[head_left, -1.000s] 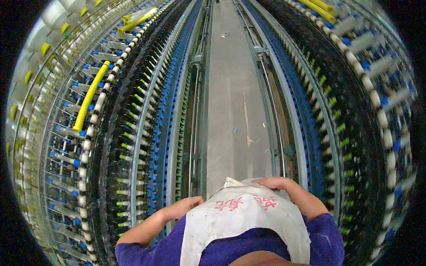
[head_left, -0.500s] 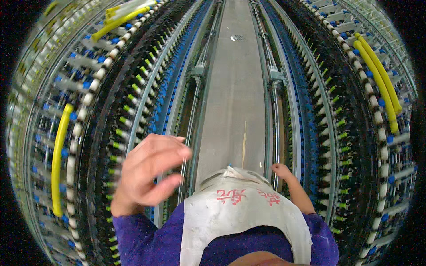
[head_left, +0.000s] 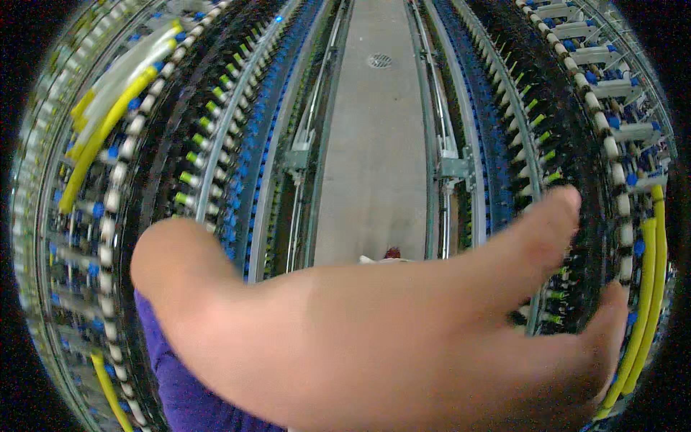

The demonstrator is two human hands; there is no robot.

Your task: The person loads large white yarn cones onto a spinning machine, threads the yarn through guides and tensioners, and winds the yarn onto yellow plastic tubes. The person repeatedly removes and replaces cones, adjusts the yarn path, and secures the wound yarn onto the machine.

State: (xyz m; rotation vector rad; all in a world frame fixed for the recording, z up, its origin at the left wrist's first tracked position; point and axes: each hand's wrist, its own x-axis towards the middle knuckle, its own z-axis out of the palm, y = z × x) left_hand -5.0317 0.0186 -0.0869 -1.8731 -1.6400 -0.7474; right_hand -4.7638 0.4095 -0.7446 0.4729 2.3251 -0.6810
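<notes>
The left hand (head_left: 497, 349) is out near the yellow tubes (head_left: 648, 273), its grip wide, maybe in a reach, and taking one would need closing its fingers (head_left: 613, 309).

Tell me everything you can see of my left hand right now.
Your left hand is bare, slightly blurred and close to the camera, at the picture's lower right. It ends a bare forearm extending across from a purple sleeve. The fingers are parted, and no held object shows. In view, yellow tubes lie just right of it; whether it touches anything cannot be told.
</notes>
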